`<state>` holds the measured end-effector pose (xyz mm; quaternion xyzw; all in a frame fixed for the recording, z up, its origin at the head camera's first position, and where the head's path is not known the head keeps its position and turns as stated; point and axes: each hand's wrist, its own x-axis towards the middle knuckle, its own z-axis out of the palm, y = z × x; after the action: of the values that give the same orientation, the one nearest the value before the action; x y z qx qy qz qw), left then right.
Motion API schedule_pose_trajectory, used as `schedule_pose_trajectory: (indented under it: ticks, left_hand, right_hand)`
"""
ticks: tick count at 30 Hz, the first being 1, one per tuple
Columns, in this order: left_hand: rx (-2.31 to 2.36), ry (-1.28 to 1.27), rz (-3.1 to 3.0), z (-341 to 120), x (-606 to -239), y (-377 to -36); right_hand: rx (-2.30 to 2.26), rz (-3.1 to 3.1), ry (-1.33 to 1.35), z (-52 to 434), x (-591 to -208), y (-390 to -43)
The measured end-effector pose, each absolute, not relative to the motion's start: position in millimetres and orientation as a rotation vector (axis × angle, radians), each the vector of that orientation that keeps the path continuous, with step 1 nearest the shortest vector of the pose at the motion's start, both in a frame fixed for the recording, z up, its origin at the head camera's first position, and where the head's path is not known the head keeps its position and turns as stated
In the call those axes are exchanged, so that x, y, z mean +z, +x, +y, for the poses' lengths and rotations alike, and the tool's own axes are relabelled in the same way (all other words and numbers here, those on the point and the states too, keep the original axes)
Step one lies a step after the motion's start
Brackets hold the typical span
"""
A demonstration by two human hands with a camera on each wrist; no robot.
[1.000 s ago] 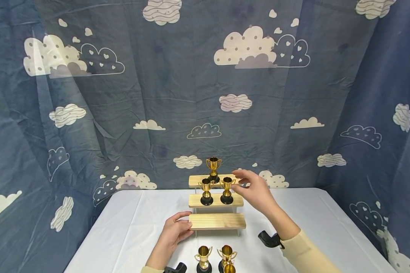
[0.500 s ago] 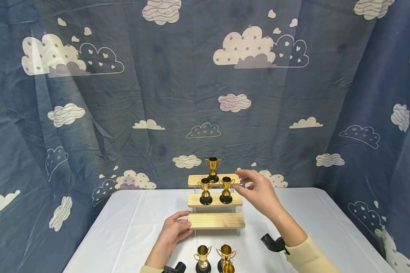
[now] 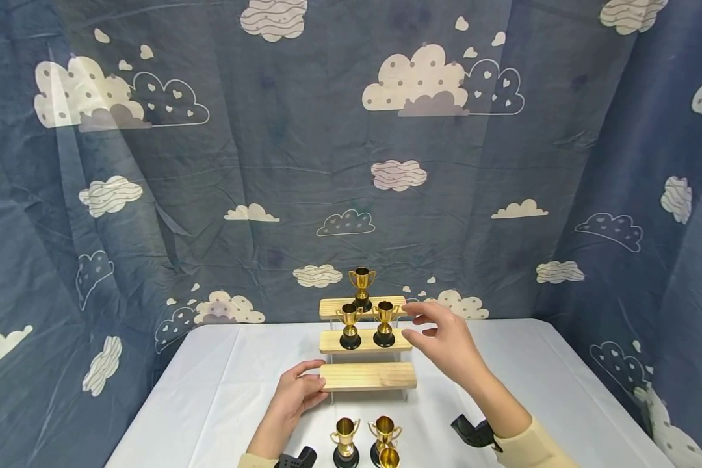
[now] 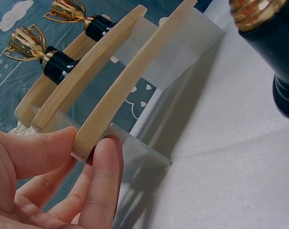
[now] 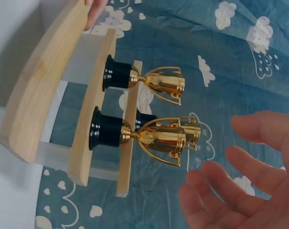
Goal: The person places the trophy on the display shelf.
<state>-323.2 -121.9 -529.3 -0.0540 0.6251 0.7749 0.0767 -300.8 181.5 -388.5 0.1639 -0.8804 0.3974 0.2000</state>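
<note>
1. The right hand (image 3: 447, 341), fingers parted and loosely bent around nothing, had drawn slightly farther from the small gold two-handled trophy on a black base (image 3: 385, 313).
2. That trophy had kept its place, upright at the right of the pale wooden middle plank (image 3: 329, 341), beside a matching gold trophy (image 3: 349, 314); its placing therefore looked finished.
3. The left hand (image 3: 295, 393) pinched the left end of the pale wooden lowest plank (image 3: 368, 377), apparently for steadiness.
4. Another gold trophy (image 3: 362, 279) stood on the pale wooden top plank (image 3: 331, 308), behind that pair.
5. Three further gold trophies waited on the white cloth-covered tabletop (image 3: 222, 383), before the lowest plank; the nearest one (image 3: 389, 457) was cut off, so its pose was hard to judge.
</note>
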Motion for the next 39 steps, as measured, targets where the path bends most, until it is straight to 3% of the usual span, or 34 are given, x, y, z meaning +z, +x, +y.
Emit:
schedule_pose_trajectory:
  ticks: [23, 39]
  left_hand:
    - [2.327, -0.139, 1.878, -122.3, -531.1, -323.6]
    - [2.33, -0.138, 1.875, -122.2, -530.6, -322.5]
  right_hand:
    - [1.323, -2.582, 0.612, 170.1, -421.8, -266.2]
    - [1.633, -2.68, 0.957, 173.9, -449.5, -251.2]
